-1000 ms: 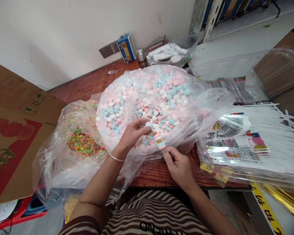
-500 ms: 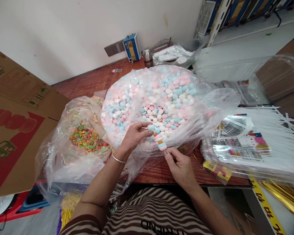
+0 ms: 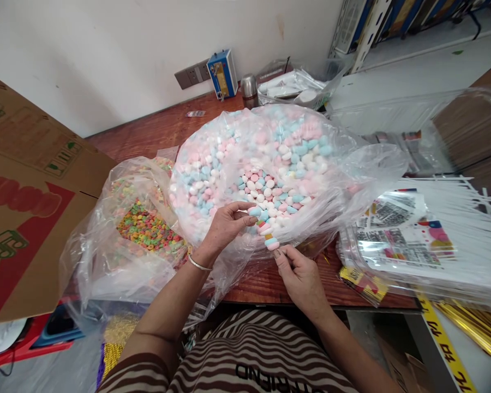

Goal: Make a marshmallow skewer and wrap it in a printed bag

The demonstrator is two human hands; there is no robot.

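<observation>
- Where the frame's left edge runs, a printed cardboard box (image 3: 28, 180) stands beside the table (image 3: 139, 125).
- Left of centre, a clear bag (image 3: 90, 267) lies partly open, showing colourful cereal rings (image 3: 147, 226).
- At upper centre, a blue device (image 3: 223, 76) stands near the wall sockets (image 3: 191, 75), a metal flask (image 3: 249, 90) just to its right.
- At the centre, the left hand (image 3: 225, 229), a bangle (image 3: 198, 264) on its wrist, narrowly pinches a blue-and-white sweet (image 3: 254, 211) between thumb and fingertips.
- Behind it, filling the middle, a big plastic bag (image 3: 343, 202) opens on pink, white and blue sweets (image 3: 268, 191).
- Just below that opening, a short row of sweets (image 3: 271, 243) slants down to the right; whether it touches the pinched one is hard to tell.
- At lower centre-right, the right hand (image 3: 303, 275) grips the row's lower end, thumb against forefinger.
- Further right, a yellow packet (image 3: 364, 285) lies near a clear tray (image 3: 396, 295) bearing printed wrappers (image 3: 413, 245) and white sticks (image 3: 470, 234).
</observation>
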